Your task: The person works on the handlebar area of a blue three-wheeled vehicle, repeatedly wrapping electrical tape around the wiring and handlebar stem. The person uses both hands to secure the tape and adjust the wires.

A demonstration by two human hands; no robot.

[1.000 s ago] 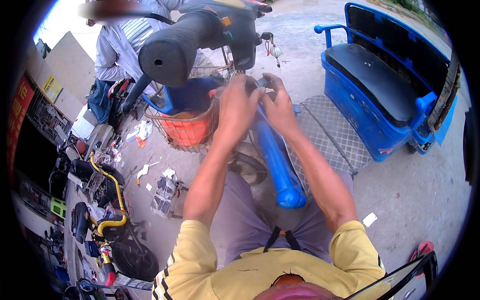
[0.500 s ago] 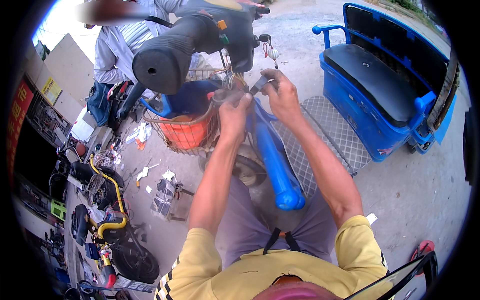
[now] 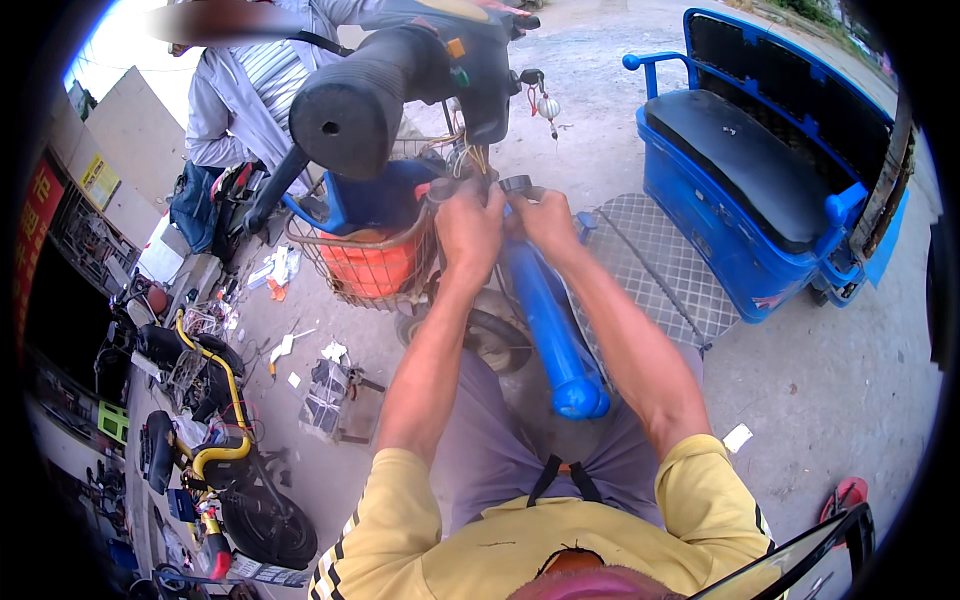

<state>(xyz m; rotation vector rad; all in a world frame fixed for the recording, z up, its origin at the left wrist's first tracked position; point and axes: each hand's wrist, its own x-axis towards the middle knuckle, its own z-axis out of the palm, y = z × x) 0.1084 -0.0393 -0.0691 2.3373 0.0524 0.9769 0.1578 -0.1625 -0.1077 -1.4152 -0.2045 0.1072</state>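
Beneath the handlebar of a blue three-wheeler, both my hands work close together at a bundle of thin wires point(image 3: 472, 158) that hangs from the dark console. My left hand point(image 3: 468, 228) is closed round the lower end of the wires; its fingertips are partly hidden. Just to the right, my right hand point(image 3: 546, 222) pinches a roll of black tape point(image 3: 516, 183). Whether a tape strip joins the wires cannot be made out. The blue frame tube point(image 3: 548, 320) runs below my hands toward me. The black handlebar grip point(image 3: 345, 125) juts out above them to the left.
A wire basket point(image 3: 365, 262) with an orange and blue container is left of my hands. To the right is a blue seat box point(image 3: 715, 215) beside a checkered metal footboard point(image 3: 660, 260). A person point(image 3: 235, 110) is beyond the handlebar. A yellow-framed bike point(image 3: 235, 400) and scattered parts lie left.
My right hand has come down and closer to my left hand, bringing the tape roll with it. The dark strip stretched between the hands no longer shows. My left hand has barely moved.
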